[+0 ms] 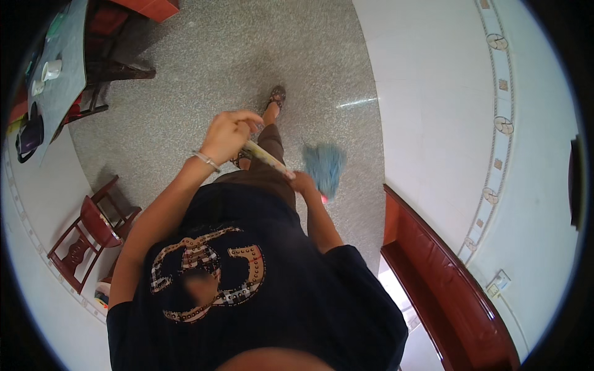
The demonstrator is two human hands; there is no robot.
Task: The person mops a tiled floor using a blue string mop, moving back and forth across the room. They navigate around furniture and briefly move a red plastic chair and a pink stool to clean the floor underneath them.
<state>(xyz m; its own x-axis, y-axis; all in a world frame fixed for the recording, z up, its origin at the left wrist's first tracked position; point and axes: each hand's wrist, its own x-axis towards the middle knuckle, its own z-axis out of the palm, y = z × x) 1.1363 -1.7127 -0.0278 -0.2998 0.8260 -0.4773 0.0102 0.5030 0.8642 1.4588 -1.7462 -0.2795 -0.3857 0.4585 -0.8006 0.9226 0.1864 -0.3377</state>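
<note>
A broom with a pale, patterned handle (269, 159) slants across the front of my thighs. My left hand (229, 134), with a bracelet at its wrist, is curled around the handle's upper end. Lower down, my right hand (304, 182) grips the same handle and is partly blurred. Past my right forearm the broom's blue bristles (325, 168) fan out over the floor, with a pink collar (324, 198) at their base. Whether the bristle tips touch the floor I cannot tell.
Speckled floor (209, 55) lies around my feet. At the left stands a table (69, 55) with a white cup (51, 70) and a dark kettle (31, 134). Below it is a wooden chair (83, 246). A reddish wooden bench (436, 283) lines the right-hand tiled wall (417, 116).
</note>
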